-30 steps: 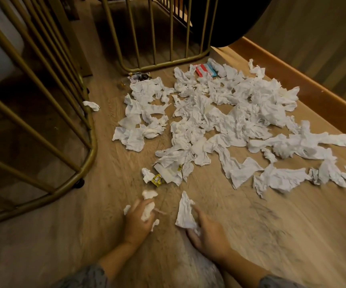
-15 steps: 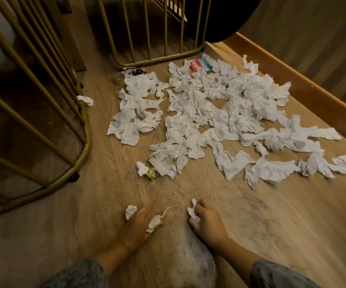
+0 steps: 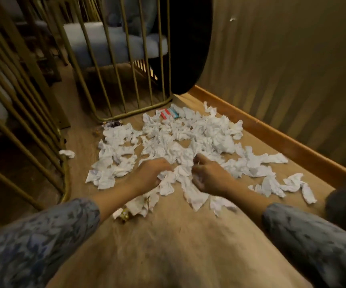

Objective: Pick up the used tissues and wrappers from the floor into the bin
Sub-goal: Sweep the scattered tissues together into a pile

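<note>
Both hands are down in the mess now. The left hand (image 3: 150, 173) is curled over the near edge of the tissue pile (image 3: 180, 146), its grip closed on a clump of white tissue. The right hand (image 3: 208, 176) is right beside it, fingers bunched together and pinching tissue at the pile's centre.

How far along is this? Barely started, I'd say. The pile covers a wide stretch of the wooden floor (image 3: 168, 246), running from the gold wire frame (image 3: 126, 84) out toward the skirting board (image 3: 272, 132). A loose run of tissues (image 3: 280, 186) trails off to the right, and one stray tissue (image 3: 67, 153) sits apart on the left by the other frame. Nothing seen here has gone into a bin, and no bin is in view at all.

Wrappers too: a red, white and blue packet (image 3: 169, 113) lies at the far edge of the pile, a small gold wrapper (image 3: 124, 215) lies near the left forearm, and a dark crumpled wrapper (image 3: 112, 123) rests against the frame's foot.

Any writing? The striped packet is too blurred to read, and no brand or label can be made out anywhere.
</note>
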A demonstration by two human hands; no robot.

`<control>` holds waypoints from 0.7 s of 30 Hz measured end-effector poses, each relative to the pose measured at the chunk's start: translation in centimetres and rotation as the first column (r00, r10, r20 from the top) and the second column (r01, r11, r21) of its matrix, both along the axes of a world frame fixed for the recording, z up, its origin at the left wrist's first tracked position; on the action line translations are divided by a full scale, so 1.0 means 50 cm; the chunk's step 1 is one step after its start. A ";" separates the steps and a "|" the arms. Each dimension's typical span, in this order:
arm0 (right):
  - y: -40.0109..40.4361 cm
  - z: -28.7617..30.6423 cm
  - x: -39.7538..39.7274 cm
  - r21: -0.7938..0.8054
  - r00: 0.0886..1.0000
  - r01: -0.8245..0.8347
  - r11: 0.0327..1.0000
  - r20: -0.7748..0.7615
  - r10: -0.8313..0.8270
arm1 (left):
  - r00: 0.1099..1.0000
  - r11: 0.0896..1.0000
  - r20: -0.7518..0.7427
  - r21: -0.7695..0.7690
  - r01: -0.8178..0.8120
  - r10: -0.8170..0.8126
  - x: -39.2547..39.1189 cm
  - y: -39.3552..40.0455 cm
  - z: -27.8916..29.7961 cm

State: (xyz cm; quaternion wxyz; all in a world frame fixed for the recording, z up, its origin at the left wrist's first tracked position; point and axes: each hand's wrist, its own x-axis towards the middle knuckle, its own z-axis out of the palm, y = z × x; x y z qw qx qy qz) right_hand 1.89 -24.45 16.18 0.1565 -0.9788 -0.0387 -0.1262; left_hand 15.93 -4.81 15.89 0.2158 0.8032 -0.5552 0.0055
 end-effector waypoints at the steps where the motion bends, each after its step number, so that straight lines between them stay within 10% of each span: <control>1: -0.032 0.041 -0.006 -0.021 0.996 0.048 0.999 0.071 -0.047 | 1.000 1.000 0.002 -0.004 0.001 -0.001 -0.008 -0.041 0.052; 5: -0.147 0.169 -0.070 0.236 0.837 0.341 0.910 0.365 -0.409 | 0.997 0.989 0.001 -0.122 -0.081 0.082 -0.075 -0.202 0.201; 9: -0.255 0.238 -0.190 0.305 0.773 0.426 0.852 0.367 -0.518 | 0.918 0.852 -0.373 -0.427 -0.302 0.138 -0.193 -0.362 0.259; 15: -0.390 0.249 -0.350 0.271 0.685 0.610 0.745 0.292 -0.667 | 0.588 0.697 -0.806 -0.459 -0.551 -0.065 -0.397 -0.564 0.293; 21: -0.434 0.207 -0.503 0.432 0.373 0.788 0.439 0.232 -0.898 | 0.331 0.783 -0.925 -0.344 -0.518 -0.188 -0.543 -0.733 0.251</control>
